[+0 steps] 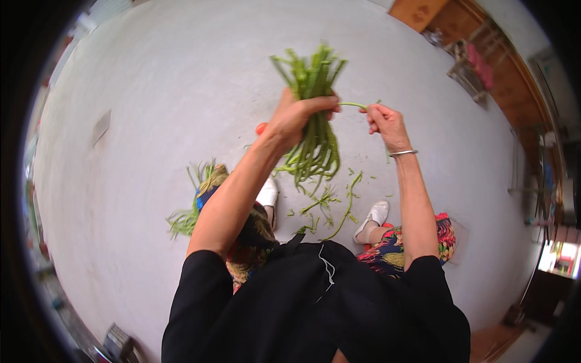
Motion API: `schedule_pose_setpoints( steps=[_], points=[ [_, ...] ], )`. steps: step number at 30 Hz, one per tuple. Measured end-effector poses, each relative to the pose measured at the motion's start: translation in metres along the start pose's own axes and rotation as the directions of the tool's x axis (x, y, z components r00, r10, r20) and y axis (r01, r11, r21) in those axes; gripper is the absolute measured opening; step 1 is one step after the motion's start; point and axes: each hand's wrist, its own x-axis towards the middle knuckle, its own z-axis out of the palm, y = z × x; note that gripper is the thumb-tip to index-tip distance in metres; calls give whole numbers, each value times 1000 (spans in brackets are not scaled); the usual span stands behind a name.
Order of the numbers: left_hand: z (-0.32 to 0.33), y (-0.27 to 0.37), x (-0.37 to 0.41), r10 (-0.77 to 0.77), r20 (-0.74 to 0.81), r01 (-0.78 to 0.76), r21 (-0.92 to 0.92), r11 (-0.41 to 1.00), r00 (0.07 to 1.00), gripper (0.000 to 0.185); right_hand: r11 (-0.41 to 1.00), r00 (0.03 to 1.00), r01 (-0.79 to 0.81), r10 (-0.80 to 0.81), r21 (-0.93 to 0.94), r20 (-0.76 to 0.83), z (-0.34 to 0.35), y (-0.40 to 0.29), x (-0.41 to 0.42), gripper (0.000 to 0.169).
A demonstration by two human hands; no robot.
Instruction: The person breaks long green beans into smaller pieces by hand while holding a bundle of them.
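My left hand (299, 115) is closed around a thick bundle of long green beans (317, 140), whose cut-looking ends stick up above the fist while the looped lengths hang below. To its right, my right hand (386, 122) pinches one thin green strand (352, 104) that stretches across to the left hand. Beneath the bundle, green scraps (322, 199) and one long bean (349, 204) lie on the floor between my white shoes. More long green beans (181, 222) lie left of my left leg, partly hidden by the leg and arm.
A round red thing (261, 128) shows behind my left forearm. Pale floor (159, 90) surrounds me. At the upper right stand wooden furniture (513, 86) and a small stool-like frame (467, 72) with pink cloth. A grey object (118, 340) stands at the lower left.
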Motion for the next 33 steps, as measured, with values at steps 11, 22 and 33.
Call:
schedule_pose_setpoints(
  steps=[11,22,33],
  points=[
    [10,5,-31,21,629,-113,108,988,777,12,985,833,-5,99,-172,544,112,-29,62,24],
    [3,40,-41,169,689,-59,-180,982,705,11,855,436,502,-117,-133,892,293,-34,71,35],
    [7,36,-42,59,578,-40,-46,998,814,11,749,887,-107,369,-654,279,101,234,44,36]
  ],
)
